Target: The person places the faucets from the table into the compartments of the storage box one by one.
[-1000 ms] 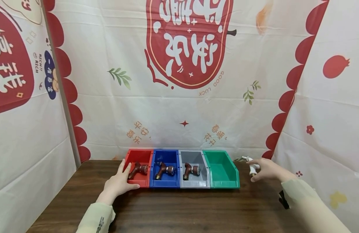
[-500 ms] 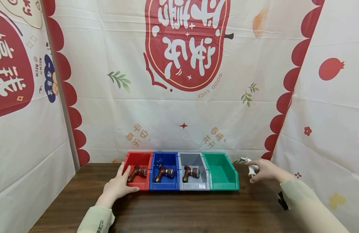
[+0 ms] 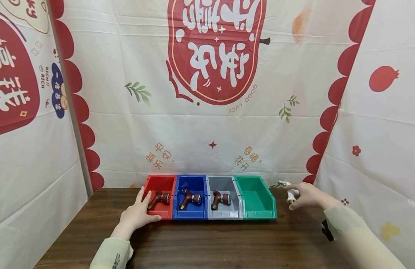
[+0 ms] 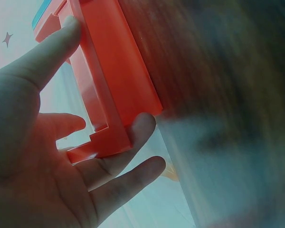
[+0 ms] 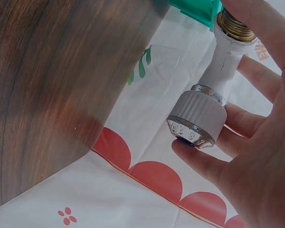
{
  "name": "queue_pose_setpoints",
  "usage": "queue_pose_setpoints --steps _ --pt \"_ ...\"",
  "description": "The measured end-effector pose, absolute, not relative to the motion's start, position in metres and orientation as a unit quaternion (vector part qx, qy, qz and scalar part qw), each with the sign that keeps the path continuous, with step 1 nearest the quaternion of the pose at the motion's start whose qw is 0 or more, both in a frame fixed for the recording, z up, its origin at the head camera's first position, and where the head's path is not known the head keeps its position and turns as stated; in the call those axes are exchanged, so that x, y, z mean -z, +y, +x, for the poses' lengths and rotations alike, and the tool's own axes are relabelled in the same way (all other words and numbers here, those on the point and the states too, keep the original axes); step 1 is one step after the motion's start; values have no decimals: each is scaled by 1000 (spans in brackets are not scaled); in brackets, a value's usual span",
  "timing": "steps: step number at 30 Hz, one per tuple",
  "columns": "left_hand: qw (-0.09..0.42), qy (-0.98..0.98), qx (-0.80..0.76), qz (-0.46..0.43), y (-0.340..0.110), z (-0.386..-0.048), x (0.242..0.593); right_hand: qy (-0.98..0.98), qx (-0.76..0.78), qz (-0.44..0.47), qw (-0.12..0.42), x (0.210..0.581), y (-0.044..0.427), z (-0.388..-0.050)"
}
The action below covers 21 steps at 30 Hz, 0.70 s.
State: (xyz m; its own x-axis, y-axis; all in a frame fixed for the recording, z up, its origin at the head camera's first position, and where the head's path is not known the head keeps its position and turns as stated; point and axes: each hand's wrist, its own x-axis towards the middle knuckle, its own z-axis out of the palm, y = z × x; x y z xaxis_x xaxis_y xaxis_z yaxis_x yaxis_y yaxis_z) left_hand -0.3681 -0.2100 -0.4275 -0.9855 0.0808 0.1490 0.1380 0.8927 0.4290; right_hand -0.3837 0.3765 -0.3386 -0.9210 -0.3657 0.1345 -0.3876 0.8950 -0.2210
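My left hand [image 3: 135,215] lies at the left side of the red bin [image 3: 163,182]. Its fingers are spread and fairly straight, touching the bin's wall, and the thumb reaches across the front lip; in the left wrist view one finger is inside the wall and others outside. Beyond the right end of the row, my right hand [image 3: 306,196] holds a white tap [image 5: 223,66] between thumb and fingers. The tap has a brass thread, a ridged knob and a chrome cap. Brown taps lie in the red, blue and grey bins: one [image 3: 159,200], another [image 3: 190,199] and a third [image 3: 221,200].
The blue bin [image 3: 191,182], grey bin [image 3: 222,183] and green bin [image 3: 256,200] stand side by side with the red one at the back of the dark wooden table [image 3: 207,244]. A printed white cloth [image 3: 180,127] hangs close behind and at both sides.
The head view has tilted slightly, so the bins and table appear a little lower. Both hands keep their places, the right with the white tap.
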Motion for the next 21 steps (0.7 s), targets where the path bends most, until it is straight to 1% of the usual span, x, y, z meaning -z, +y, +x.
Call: queue_pose_setpoints --steps 21 --pt "67 -970 226 -65 -210 -367 427 -973 -126 191 39 331 372 -380"
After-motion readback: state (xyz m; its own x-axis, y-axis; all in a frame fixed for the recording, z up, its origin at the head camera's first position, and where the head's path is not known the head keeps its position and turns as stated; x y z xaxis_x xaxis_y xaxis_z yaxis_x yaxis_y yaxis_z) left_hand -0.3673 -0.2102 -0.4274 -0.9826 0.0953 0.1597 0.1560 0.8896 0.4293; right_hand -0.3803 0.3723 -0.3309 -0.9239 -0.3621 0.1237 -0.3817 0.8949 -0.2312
